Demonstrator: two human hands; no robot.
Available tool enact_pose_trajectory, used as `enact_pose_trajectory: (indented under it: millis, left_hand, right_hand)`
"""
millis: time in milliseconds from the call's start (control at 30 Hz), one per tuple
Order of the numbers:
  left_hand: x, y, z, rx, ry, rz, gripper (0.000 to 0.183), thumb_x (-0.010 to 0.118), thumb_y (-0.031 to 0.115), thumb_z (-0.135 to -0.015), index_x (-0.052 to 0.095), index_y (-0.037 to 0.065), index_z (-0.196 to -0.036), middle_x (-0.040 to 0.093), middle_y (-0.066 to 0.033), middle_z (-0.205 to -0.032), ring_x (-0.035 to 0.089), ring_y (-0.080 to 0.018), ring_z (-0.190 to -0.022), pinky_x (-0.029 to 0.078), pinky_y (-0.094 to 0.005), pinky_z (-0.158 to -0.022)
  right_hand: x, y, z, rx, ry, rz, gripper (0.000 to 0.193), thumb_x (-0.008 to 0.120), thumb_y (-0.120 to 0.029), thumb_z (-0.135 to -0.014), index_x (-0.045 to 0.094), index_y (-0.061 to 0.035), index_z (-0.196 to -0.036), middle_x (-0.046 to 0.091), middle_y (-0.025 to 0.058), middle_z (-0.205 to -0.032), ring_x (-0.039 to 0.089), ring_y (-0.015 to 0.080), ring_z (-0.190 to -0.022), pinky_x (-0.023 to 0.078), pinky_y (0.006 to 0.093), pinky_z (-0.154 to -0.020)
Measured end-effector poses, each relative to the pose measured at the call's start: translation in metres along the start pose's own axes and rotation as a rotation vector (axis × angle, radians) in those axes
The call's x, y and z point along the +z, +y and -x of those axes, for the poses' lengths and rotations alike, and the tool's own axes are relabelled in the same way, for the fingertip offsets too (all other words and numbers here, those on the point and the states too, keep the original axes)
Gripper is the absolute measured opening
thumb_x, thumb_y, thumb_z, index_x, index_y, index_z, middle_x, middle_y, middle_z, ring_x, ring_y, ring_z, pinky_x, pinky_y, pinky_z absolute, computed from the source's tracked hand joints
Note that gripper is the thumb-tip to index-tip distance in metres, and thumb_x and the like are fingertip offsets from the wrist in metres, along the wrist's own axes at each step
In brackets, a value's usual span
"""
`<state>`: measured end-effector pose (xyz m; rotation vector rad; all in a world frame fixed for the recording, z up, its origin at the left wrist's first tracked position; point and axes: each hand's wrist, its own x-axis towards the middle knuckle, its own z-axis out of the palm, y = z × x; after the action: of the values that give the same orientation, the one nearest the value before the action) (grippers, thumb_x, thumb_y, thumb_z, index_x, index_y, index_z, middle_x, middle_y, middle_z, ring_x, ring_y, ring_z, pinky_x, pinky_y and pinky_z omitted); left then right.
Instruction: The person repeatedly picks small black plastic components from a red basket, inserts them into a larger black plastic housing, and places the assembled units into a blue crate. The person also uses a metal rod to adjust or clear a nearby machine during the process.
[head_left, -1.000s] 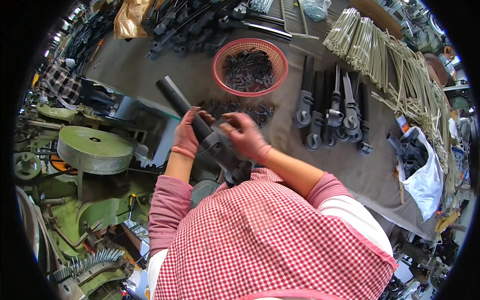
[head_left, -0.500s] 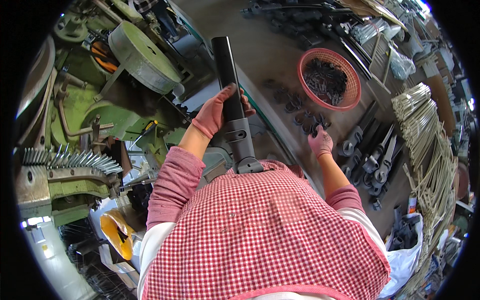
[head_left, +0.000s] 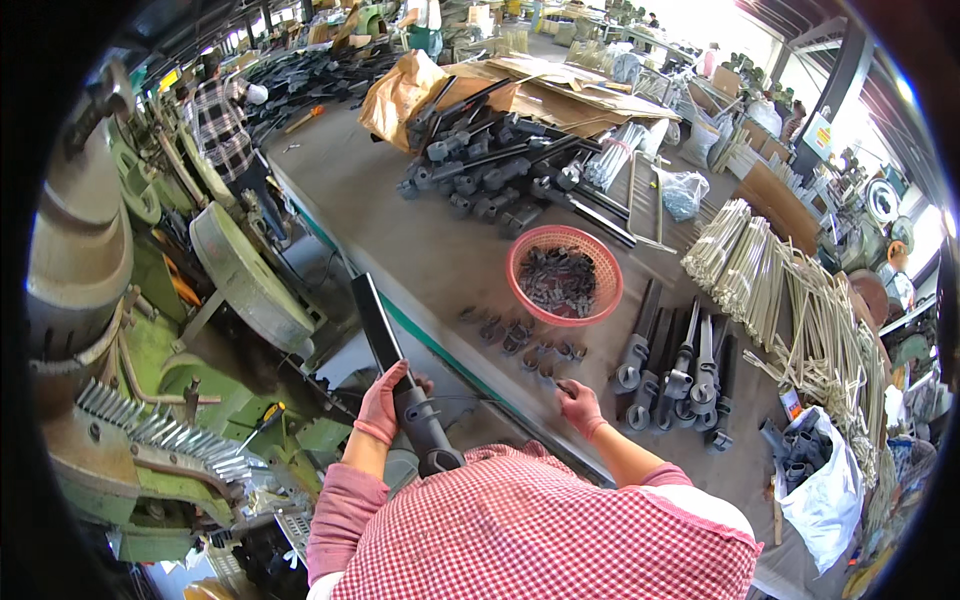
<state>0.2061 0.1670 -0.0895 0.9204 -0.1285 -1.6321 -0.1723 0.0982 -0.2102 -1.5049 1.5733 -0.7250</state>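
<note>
Black steel dominates this bench: the left hand (head_left: 383,400), in a pink glove, is wrapped round a long black metal tube with a thicker collared end (head_left: 400,385), which slants up and away from the person's chest over the gap between the grey worktable (head_left: 400,215) and the green machine with a large flywheel (head_left: 245,285). The grip is closed about the middle of the tube, fingers curled fully over it.

From the head view, the risk lies in that one-handed hold. The tube looks long and end-heavy, so it could swing or slip in the glove and knock the table edge or drop into the gap beside the machine.

The right hand (head_left: 580,405), also gloved in pink, reaches forward with the forearm stretched across the table edge, fingertips pinched on a small dark metal clip (head_left: 556,381) among a scatter of small black fittings (head_left: 520,340). The pinch is narrow; whether the piece is fully lifted I cannot tell. A loose pinch could flick it off the table.

Beyond lie a red round plastic basket of dark parts (head_left: 563,274) and a row of finished black tubes (head_left: 675,365).
</note>
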Motion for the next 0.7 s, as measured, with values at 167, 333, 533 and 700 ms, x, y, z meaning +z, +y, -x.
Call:
enact_pose_trajectory:
  millis: [167, 333, 533, 700]
  left_hand:
    - [0.015, 0.006, 0.028, 0.109, -0.207, -0.058, 0.024, 0.059, 0.025, -0.097, 0.061, 0.002, -0.098, 0.066, -0.0107, -0.092, 0.067, -0.0263, -0.086, 0.056, -0.0368, -0.077]
    - [0.027, 0.021, 0.056, 0.249, -0.177, -0.019, 0.027, 0.067, 0.029, -0.094, 0.060, 0.003, -0.086, 0.064, -0.0093, -0.078, 0.067, -0.0257, -0.073, 0.056, -0.0365, -0.069]
    - [0.019, 0.021, 0.086, 0.255, -0.170, 0.095, 0.023, 0.068, 0.024, -0.094, 0.060, 0.002, -0.090, 0.065, -0.0087, -0.078, 0.066, -0.0241, -0.069, 0.056, -0.0367, -0.065]
    - [-0.020, 0.020, 0.099, 0.418, 0.048, 0.120, 0.024, 0.067, 0.026, -0.094, 0.059, 0.004, -0.086, 0.063, -0.0090, -0.080, 0.065, -0.0245, -0.076, 0.056, -0.0356, -0.073]
  right_hand:
    - [0.032, -0.130, 0.018, -0.184, -0.670, -0.536, 0.023, 0.058, -0.026, -0.101, 0.063, -0.0041, -0.095, 0.052, -0.0043, -0.074, 0.047, 0.0052, -0.063, 0.040, 0.0233, -0.055]
    - [0.053, -0.224, 0.051, -0.208, -0.936, -0.517, 0.024, 0.058, -0.017, -0.100, 0.064, -0.0008, -0.116, 0.054, -0.0053, -0.079, 0.047, 0.0032, -0.067, 0.039, 0.0209, -0.058]
    - [0.080, -0.253, 0.072, -0.084, -0.963, -0.600, 0.021, 0.065, -0.017, -0.096, 0.064, 0.0015, -0.107, 0.060, 0.0004, -0.080, 0.055, 0.0062, -0.066, 0.045, 0.0216, -0.058]
    - [0.119, -0.258, 0.094, -0.192, -0.815, -0.424, 0.025, 0.069, -0.018, -0.092, 0.065, 0.0049, -0.102, 0.067, 0.0036, -0.084, 0.064, 0.0128, -0.073, 0.051, 0.0232, -0.065]
